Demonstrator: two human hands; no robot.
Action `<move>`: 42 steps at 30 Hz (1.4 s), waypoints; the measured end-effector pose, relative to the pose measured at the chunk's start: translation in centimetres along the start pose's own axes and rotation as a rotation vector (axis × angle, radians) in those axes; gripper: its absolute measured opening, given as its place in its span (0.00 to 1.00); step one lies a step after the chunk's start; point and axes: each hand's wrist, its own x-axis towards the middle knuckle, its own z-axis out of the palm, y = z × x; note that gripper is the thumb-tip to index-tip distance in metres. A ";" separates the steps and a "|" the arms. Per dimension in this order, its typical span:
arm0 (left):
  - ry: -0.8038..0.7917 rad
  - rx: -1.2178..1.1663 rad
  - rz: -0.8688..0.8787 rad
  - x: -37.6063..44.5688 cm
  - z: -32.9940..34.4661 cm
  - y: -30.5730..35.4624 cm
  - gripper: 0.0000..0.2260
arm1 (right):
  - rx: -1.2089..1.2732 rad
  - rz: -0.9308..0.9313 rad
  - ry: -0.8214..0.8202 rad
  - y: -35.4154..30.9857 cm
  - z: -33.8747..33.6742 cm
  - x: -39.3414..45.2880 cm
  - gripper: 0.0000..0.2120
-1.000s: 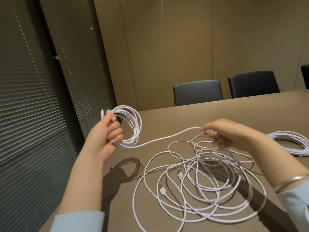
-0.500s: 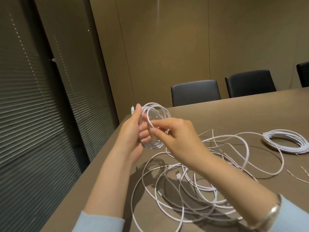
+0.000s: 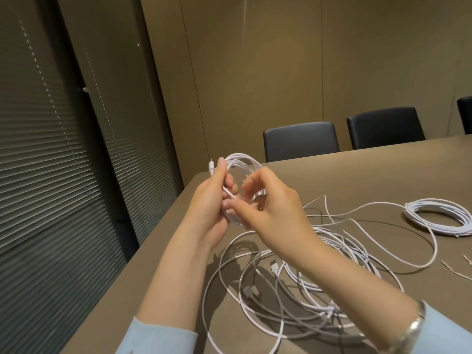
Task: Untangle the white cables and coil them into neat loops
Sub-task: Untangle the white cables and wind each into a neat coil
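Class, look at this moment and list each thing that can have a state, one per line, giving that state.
Left hand: closed around the held coil.
Right hand: fingers pinching a strand at the coil.
Held coil: looped, lifted off the table.
Loose cables: tangled, lying on the table.
Finished coil: neatly looped, flat on the table.
Chairs: empty, pushed in.
Blinds: closed.

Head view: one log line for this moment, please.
left hand: holds coil | right hand: feeding strand | tangle: on table | finished coil: far right
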 end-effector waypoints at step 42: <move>-0.032 -0.183 -0.012 -0.7 -3.7 3.8 0.22 | 0.148 0.577 -0.204 2.7 -8.3 3.9 0.10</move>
